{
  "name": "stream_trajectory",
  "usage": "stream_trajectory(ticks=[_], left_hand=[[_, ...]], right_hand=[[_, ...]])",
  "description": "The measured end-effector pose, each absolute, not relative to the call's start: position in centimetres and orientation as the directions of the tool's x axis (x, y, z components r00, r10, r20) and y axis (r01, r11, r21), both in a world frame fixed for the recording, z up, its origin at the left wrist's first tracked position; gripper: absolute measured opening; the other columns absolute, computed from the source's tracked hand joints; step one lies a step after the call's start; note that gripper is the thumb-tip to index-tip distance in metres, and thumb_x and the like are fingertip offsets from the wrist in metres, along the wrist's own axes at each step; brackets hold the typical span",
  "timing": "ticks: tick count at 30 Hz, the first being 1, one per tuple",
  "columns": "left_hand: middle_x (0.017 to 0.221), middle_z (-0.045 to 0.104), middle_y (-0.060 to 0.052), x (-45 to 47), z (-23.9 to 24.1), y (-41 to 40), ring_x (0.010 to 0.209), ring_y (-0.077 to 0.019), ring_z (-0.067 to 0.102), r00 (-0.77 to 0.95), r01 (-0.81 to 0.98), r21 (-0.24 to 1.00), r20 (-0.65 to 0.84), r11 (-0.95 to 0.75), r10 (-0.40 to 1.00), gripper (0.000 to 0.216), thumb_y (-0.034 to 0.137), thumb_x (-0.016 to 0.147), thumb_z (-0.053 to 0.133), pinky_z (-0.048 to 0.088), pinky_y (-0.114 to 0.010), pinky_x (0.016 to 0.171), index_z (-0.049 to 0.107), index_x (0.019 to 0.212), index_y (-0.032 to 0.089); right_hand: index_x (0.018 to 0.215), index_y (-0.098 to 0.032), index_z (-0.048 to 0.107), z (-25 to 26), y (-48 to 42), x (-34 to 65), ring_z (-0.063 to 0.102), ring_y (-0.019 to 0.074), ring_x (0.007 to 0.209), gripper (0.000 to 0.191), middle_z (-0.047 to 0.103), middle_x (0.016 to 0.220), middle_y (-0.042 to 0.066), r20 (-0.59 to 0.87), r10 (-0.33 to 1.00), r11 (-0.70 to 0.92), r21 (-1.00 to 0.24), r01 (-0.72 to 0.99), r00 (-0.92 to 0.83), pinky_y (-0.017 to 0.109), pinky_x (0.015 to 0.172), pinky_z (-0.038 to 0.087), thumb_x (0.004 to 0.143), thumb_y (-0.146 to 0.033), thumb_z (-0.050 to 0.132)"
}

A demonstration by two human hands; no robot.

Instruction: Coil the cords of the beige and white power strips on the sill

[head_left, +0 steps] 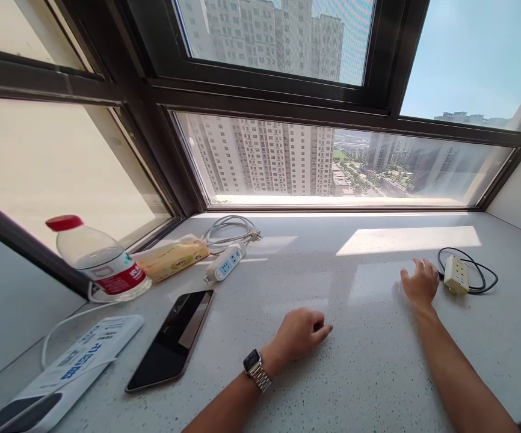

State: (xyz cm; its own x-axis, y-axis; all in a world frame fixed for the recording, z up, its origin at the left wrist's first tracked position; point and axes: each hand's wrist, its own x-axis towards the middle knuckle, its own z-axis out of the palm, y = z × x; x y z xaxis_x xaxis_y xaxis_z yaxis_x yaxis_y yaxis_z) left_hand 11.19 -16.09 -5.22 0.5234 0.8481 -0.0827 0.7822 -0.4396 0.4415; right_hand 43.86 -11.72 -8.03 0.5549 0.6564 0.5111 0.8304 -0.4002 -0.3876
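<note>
My left hand (300,334), a metal watch on its wrist, rests on the speckled white sill (369,367) with its fingers curled under; nothing shows in it. My right hand (419,282) lies flat on the sill farther right, fingers spread, holding nothing. Its fingertips reach close to a small cream power strip (456,274) with a coiled black cable (484,272); I cannot tell whether they touch it. A dark phone (172,340) lies face up to the left of my left hand.
At the left stand a water bottle with a red cap (100,260), a yellow tissue pack (172,257), a white-and-blue power strip (227,263) with a grey cable, and a white box with blue print (77,361). Dark-framed windows close the far side.
</note>
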Motion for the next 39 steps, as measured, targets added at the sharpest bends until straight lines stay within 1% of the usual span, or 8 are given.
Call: stream_trajectory(ticks=[4,8,13,17,26,31,35,39], left_hand=[[0.052,0.043,0.001,11.2,-5.2,-16.1,0.050,-0.0097,0.034,0.533,0.768,0.463,-0.076,-0.443,0.843,0.042,0.048,0.085,0.046,0.021,-0.025,0.053,0.052,0.058,0.016],[0.051,0.042,0.002,11.2,-5.1,-16.2,0.050,-0.0096,0.033,0.534,0.756,0.484,-0.068,-0.440,0.843,0.042,0.047,0.084,0.046,0.021,-0.025,0.053,0.050,0.056,0.016],[0.053,0.043,0.002,11.3,-4.9,-16.3,0.051,-0.0100,0.034,0.528,0.766,0.475,-0.081,-0.433,0.845,0.039,0.045,0.084,0.047,0.022,-0.026,0.054,0.049,0.057,0.017],[0.052,0.043,0.002,11.3,-5.0,-16.1,0.051,-0.0101,0.033,0.521,0.775,0.467,-0.091,-0.426,0.848,0.039,0.045,0.084,0.047,0.021,-0.026,0.054,0.050,0.057,0.017],[0.058,0.052,-0.001,11.3,-5.3,-16.0,0.053,-0.0112,0.038,0.513,0.795,0.430,-0.100,-0.428,0.852,0.038,0.045,0.084,0.047,0.021,-0.026,0.054,0.057,0.062,0.017],[0.057,0.052,0.000,11.4,-4.9,-16.1,0.052,-0.0106,0.037,0.512,0.796,0.430,-0.102,-0.426,0.853,0.038,0.045,0.084,0.048,0.021,-0.026,0.054,0.059,0.062,0.017],[0.055,0.050,0.001,11.4,-4.7,-16.2,0.052,-0.0102,0.035,0.510,0.802,0.420,-0.113,-0.425,0.853,0.039,0.046,0.084,0.048,0.021,-0.026,0.054,0.058,0.061,0.017],[0.057,0.051,0.000,11.3,-4.9,-16.1,0.053,-0.0105,0.038,0.523,0.794,0.423,-0.108,-0.437,0.846,0.039,0.047,0.085,0.047,0.021,-0.025,0.054,0.058,0.062,0.017]], right_hand=[[0.136,-0.004,0.046,-9.0,-11.9,46.5,0.026,0.0373,0.135,0.061,0.035,0.144,0.023,0.326,0.687,-0.562,-0.329,0.759,0.649,0.049,0.107,0.024,0.082,-0.032,0.044],[0.141,-0.004,0.038,-8.8,-12.1,47.2,0.028,0.0379,0.133,0.063,0.030,0.147,0.025,0.258,0.667,-0.612,-0.345,0.712,0.699,0.049,0.103,0.030,0.085,-0.032,0.039],[0.129,-0.012,0.055,-7.9,-12.7,48.1,0.043,0.0356,0.120,0.052,0.046,0.135,0.020,0.244,0.652,-0.611,-0.391,0.688,0.718,0.049,0.094,0.038,0.084,-0.026,0.036],[0.125,-0.013,0.058,-7.0,-13.3,47.2,0.048,0.0343,0.113,0.049,0.053,0.125,0.019,0.227,0.689,-0.591,-0.374,0.715,0.688,0.044,0.083,0.044,0.084,-0.033,0.041],[0.111,-0.018,0.066,-4.1,-15.0,38.6,0.065,0.0255,0.080,0.040,0.070,0.093,0.013,0.143,0.909,-0.356,-0.222,0.907,0.392,0.030,0.056,0.042,0.089,-0.044,0.044],[0.097,-0.020,0.070,-4.7,-16.6,34.1,0.066,0.0201,0.065,0.034,0.072,0.075,0.008,0.307,0.950,0.047,-0.321,0.946,0.057,0.025,0.050,0.039,0.089,-0.044,0.048],[0.085,-0.019,0.068,-5.4,-16.9,33.2,0.063,0.0150,0.062,0.032,0.070,0.073,0.006,0.615,0.778,0.461,-0.425,0.779,-0.125,0.024,0.055,0.044,0.092,-0.039,0.045],[0.089,-0.019,0.067,-6.0,-15.7,34.9,0.063,0.0240,0.090,0.033,0.068,0.093,0.011,0.700,0.712,0.371,-0.430,0.823,0.045,0.035,0.076,0.050,0.089,-0.045,0.047]])
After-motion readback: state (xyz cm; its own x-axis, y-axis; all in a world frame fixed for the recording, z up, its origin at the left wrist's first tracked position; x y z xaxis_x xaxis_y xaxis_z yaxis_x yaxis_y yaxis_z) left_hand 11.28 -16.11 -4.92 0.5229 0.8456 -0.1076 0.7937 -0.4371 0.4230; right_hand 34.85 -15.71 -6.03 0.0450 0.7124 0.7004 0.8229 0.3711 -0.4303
